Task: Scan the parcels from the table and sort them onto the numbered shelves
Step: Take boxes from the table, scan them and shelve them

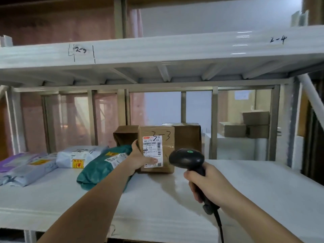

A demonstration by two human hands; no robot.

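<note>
Head view: cardboard parcel (156, 149) is gripped by left hand (140, 159), thumb across its label, upright on the lower shelf (245, 183). Scanner (188, 159) is clasped in right hand (207, 185), just right of that grip. Green mailer (98, 170) is touching the gripped edge on the left; bare shelf is seen rightward.

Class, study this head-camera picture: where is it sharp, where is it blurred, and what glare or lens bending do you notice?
Head view: the label on the cardboard box is fairly sharp; the mail bags at left are smeared; the handwriting on the upper shelf edge is soft; bright streaks of glare sit right of its centre; a pale sheen lies on the lower shelf below the scanner; the wide lens bows the upper shelf.
</note>
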